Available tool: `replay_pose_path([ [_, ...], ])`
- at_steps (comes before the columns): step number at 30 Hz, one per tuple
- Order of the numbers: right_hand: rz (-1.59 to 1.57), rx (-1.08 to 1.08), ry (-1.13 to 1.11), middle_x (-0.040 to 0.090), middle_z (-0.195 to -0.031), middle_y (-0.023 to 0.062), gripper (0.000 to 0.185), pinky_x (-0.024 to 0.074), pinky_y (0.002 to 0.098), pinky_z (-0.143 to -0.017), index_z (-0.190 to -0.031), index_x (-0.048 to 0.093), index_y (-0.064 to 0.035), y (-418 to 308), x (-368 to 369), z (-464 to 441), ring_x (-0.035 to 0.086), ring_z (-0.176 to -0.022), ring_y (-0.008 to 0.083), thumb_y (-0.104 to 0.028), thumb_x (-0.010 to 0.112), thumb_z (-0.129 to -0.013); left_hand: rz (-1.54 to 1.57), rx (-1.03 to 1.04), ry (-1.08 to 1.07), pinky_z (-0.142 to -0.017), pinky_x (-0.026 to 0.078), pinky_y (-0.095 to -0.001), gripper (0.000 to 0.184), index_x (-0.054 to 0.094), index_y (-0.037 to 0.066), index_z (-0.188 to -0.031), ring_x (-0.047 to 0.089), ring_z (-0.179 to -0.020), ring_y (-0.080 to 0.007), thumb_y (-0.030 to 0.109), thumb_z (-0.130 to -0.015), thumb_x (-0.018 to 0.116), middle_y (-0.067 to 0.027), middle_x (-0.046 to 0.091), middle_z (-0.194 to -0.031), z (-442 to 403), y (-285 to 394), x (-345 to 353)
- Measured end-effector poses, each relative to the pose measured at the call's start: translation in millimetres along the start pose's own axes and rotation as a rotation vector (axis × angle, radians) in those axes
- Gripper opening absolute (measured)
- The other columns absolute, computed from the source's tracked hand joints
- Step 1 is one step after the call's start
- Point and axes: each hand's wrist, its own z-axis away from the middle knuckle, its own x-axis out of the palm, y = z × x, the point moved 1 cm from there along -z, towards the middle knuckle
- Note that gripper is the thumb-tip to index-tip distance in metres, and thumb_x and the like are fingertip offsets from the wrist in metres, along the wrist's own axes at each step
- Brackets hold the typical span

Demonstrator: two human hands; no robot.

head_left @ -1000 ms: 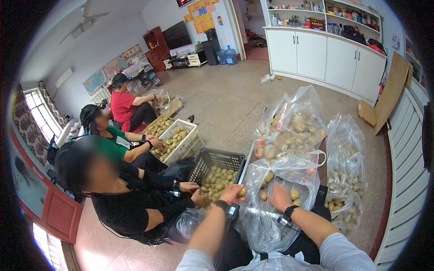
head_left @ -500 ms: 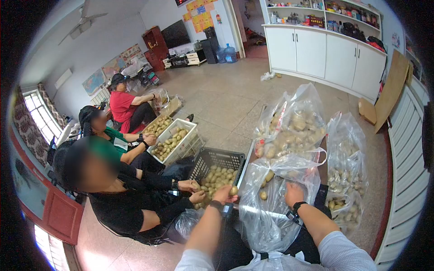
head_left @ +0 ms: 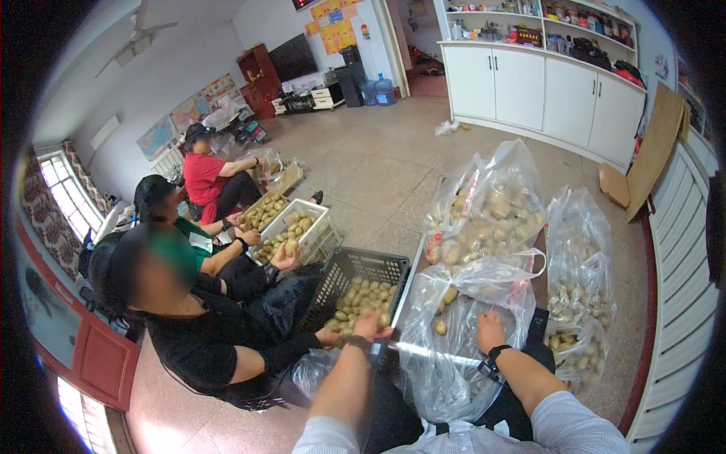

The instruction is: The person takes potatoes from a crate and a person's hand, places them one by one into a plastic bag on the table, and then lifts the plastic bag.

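Note:
My left hand (head_left: 368, 326) is over the right front corner of the black crate (head_left: 331, 274), with its thumb spread away from the fingers. A potato (head_left: 384, 321) lies right beside its fingertips. Small, pale potatoes (head_left: 354, 300) cover the crate's bottom. My right hand (head_left: 490, 333) is at the clear plastic bag (head_left: 435, 367) in front of me, back of the hand upward. Its fingertips are partly hidden, so I cannot see whether they grip anything. A few loose potatoes (head_left: 440, 327) show inside this bag, left of my right hand.
Beyond stands a large bag of potatoes (head_left: 499, 208); other filled bags (head_left: 578, 265) stand to the right. A person in black (head_left: 227, 333) sits at my left, one hand at the crate. Further off, two more people sit by a white crate (head_left: 321, 234) of potatoes.
My left hand has shifted slightly left and its thumb now shows apart from the fingers; before, it held a potato. The neighbour's farther hand has moved from the black crate toward the white crate.

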Motion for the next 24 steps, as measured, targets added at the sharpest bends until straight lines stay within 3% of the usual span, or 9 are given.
replay_pose_path([
  [4, -0.048, -0.054, 0.082, 0.048, -0.117, 0.0197, 0.042, 0.0427, 0.0454, -0.091, -0.115, 0.051, -0.0028, -6.0, -10.5, 2.7, 0.048, -0.108, 0.0394, -0.004, 0.056, -0.074, -0.018, 0.031, -0.044, -0.061, 0.059, -0.0388, 0.02, 0.051, -0.001, -0.098, 0.063, -0.082, -0.0277, 0.018, -0.091, 0.051, -0.0143, 0.055, -0.1, -28.8, -21.6, -32.8],
  [6, -0.19, -0.114, 0.127, 0.046, -0.12, 0.0202, 0.046, 0.0423, 0.0442, -0.092, -0.117, 0.05, -0.0022, -11.6, -21.8, 2.9, 0.048, -0.109, 0.0381, -0.006, 0.06, -0.072, -0.975, 0.69, -0.02, -0.063, 0.051, -0.0432, 0.036, 0.061, -0.003, -0.093, 0.063, -0.074, -0.0362, 0.03, -0.082, 0.066, -0.0201, 0.062, -0.093, -82.7, -61.1, -72.4],
  [7, -0.189, -0.115, 0.129, 0.046, -0.12, 0.0202, 0.046, 0.0423, 0.0442, -0.092, -0.117, 0.05, -0.0022, -15.8, -28.2, 3.4, 0.048, -0.109, 0.0381, -0.006, 0.06, -0.072, -0.975, 0.691, -0.02, -0.063, 0.051, -0.0432, 0.036, 0.061, -0.003, -0.093, 0.063, -0.074, -0.0362, 0.03, -0.082, 0.066, -0.0201, 0.062, -0.093, -62.9, -45.0, -62.3],
  [9, -0.354, -0.047, 0.06, 0.044, -0.127, 0.0183, 0.047, 0.0385, 0.0421, -0.098, -0.12, 0.049, -0.0028, -22.3, -36.6, 4.7, 0.044, -0.116, 0.0367, -0.012, 0.063, -0.075, -1.611, 0.678, 0.001, -0.069, 0.046, -0.0453, 0.042, 0.065, -0.001, -0.083, 0.06, -0.081, -0.038, 0.039, -0.072, 0.073, -0.0209, 0.063, -0.089, 1.9, 5.1, -27.8],
  [13, -0.466, -0.07, 0.241, 0.055, -0.11, 0.021, 0.047, 0.042, 0.0438, -0.092, -0.117, 0.05, -0.0001, -22.4, -20.2, 3.0, 0.052, -0.105, 0.0395, -0.017, 0.065, -0.076, -1.744, 0.701, 0.051, -0.068, 0.051, -0.0428, 0.035, 0.062, 0.0, -0.084, 0.062, -0.079, -0.0359, 0.034, -0.076, 0.066, -0.0193, 0.064, -0.09, -6.4, -1.7, -35.9],
  [16, -0.58, 0.022, 0.253, 0.062, -0.092, 0.0176, 0.041, 0.0493, 0.0394, -0.077, -0.114, 0.053, 0.0003, -27.8, -27.0, 4.8, 0.062, -0.084, 0.0336, -0.026, 0.06, -0.084, -1.807, 0.487, 0.066, -0.064, 0.051, -0.0433, 0.027, 0.064, 0.002, -0.081, 0.062, -0.075, -0.0345, 0.029, -0.08, 0.061, -0.0186, 0.065, -0.086, -17.1, -7.4, -40.4],
  [18, -1.017, 0.371, -0.195, 0.062, -0.081, 0.0124, 0.04, 0.0508, 0.0343, -0.058, -0.108, 0.055, -0.0009, -39.1, -50.9, 8.1, 0.064, -0.063, 0.023, -0.036, 0.054, -0.089, -1.772, 0.385, 0.137, -0.061, 0.05, -0.0443, 0.024, 0.065, 0.003, -0.079, 0.063, -0.07, -0.0332, 0.025, -0.082, 0.057, -0.0175, 0.066, -0.08, -34.1, -21.4, -57.5],
  [19, -1.017, 0.375, -0.19, 0.062, -0.081, 0.0124, 0.04, 0.0508, 0.0343, -0.058, -0.108, 0.055, -0.0009, -36.6, -48.2, 8.3, 0.064, -0.063, 0.023, -0.036, 0.054, -0.089, -1.765, 0.235, 0.059, -0.079, 0.049, -0.042, 0.038, 0.069, 0.009, -0.097, 0.063, -0.095, -0.03, 0.04, -0.076, 0.065, -0.0146, 0.066, -0.098, -40.1, -22.4, -55.8],
  [24, -1.312, 0.47, -0.341, 0.06, -0.076, 0.0082, 0.036, 0.0473, 0.0284, -0.045, -0.111, 0.053, -0.0022, -24.0, -17.4, 2.5, 0.061, -0.057, 0.0159, -0.032, 0.056, -0.09, -1.723, 0.007, 0.1, -0.079, 0.05, -0.0418, 0.031, 0.07, 0.014, -0.099, 0.063, -0.095, -0.0289, 0.037, -0.078, 0.063, -0.0123, 0.067, -0.101, 11.0, 19.6, -28.8],
])
